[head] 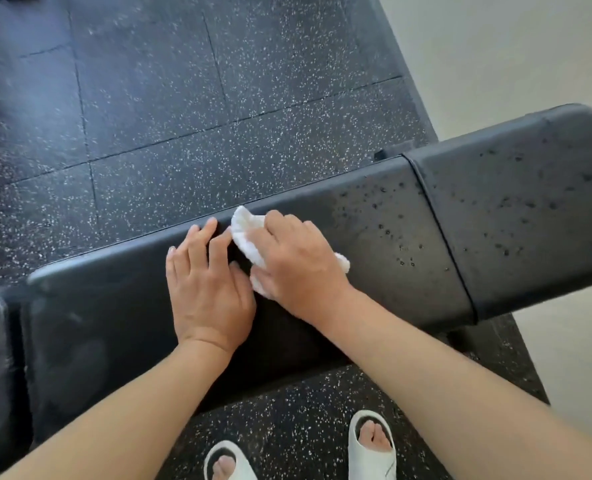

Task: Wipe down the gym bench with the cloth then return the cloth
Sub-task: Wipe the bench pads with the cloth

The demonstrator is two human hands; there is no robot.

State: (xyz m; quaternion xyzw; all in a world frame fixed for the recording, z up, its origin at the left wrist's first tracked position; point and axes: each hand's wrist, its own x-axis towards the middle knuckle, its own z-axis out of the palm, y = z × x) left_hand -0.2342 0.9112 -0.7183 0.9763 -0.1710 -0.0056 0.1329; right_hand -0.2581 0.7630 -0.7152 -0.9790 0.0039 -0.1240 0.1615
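Your bench (374,216) is black, its pad dotted with darker droplets toward the right end and plain matte black toward the left. The cloth (249,233) you hold is plain white. The floor (183,98) under you is black rubber flecked all over with small white specks and crossed by thin dark tile seams. Your slippers (372,452) are white. The wall (495,46) at the upper right is a pale off-white.

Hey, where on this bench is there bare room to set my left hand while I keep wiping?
Bare padding lies between the left hand and the bench end at the left. Mid-bench is crowded: the right hand presses the cloth there. Right of it, the pads carry droplets.
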